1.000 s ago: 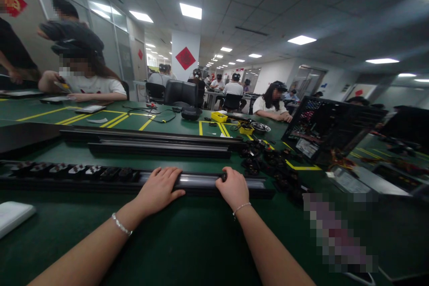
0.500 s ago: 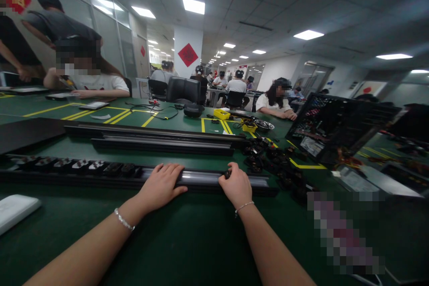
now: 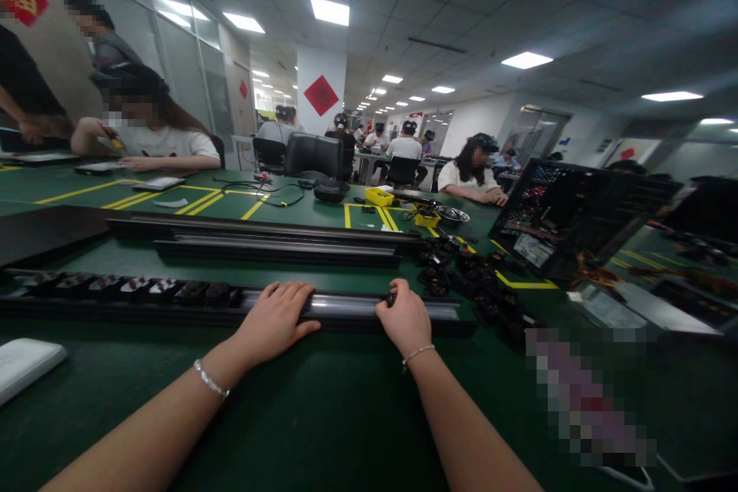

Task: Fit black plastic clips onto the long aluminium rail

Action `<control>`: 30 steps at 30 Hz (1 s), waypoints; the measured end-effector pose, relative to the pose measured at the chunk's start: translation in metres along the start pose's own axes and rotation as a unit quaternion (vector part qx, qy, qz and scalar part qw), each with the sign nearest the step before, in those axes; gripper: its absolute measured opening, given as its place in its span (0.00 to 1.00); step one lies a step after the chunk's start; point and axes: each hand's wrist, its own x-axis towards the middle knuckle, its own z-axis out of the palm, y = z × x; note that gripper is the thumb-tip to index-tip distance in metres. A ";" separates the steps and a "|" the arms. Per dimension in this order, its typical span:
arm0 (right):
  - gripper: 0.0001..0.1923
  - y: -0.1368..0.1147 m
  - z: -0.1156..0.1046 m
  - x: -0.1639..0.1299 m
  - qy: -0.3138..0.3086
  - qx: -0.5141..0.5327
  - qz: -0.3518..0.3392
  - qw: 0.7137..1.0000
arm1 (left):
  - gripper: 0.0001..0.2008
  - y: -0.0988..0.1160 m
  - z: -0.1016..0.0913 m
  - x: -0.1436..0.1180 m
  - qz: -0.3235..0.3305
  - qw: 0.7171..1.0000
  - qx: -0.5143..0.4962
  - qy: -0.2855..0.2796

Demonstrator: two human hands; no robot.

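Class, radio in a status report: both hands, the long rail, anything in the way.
Left hand flat on the long rail. Right hand gripping a small black part at the rail. Loose black parts piled just right.

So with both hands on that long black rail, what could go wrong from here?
The right hand seems to pinch a small black part at the long rail; a slip might drop it among the loose black parts to the right. The left hand lies flat on the rail, so a push could slide the rail on the green table and perhaps jostle the seated sockets.
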 end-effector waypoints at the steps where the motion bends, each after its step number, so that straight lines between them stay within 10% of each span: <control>1: 0.19 0.000 0.000 0.000 -0.001 0.002 0.002 1.000 | 0.29 0.000 0.000 0.000 0.000 1.000 -0.002 0.000; 30: 0.20 0.012 -0.007 0.004 -0.003 -0.030 -0.001 1.000 | 0.29 0.001 -0.001 0.000 0.003 1.000 0.018 -0.006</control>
